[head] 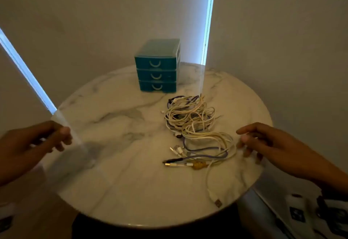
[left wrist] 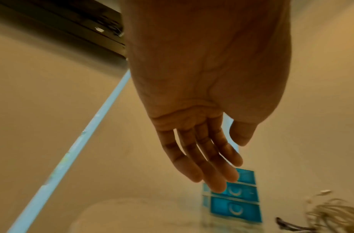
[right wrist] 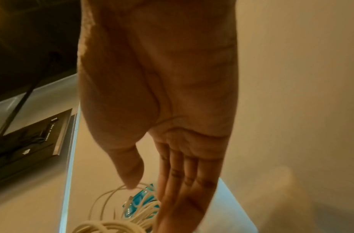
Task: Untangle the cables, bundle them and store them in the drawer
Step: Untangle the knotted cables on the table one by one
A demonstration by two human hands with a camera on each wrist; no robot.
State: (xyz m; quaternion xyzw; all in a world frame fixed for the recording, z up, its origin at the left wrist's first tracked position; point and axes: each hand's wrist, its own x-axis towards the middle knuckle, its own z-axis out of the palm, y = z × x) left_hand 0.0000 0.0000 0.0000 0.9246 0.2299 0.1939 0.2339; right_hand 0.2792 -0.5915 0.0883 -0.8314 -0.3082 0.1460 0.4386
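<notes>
A tangled heap of white, cream and purple cables lies on the right half of a round marble table, with several loose plug ends toward me. Behind it stands a teal three-drawer unit, all drawers closed; it also shows in the left wrist view. My left hand hovers over the table's left edge, fingers relaxed, holding nothing. My right hand hovers just right of the heap, fingers straight, above the cream cables and holding none.
The table sits in a corner between two blind-covered windows, with bright light strips at the blind edges. The table's right rim borders a grey surface with patterned fabric. One white cable's USB plug reaches near the front rim.
</notes>
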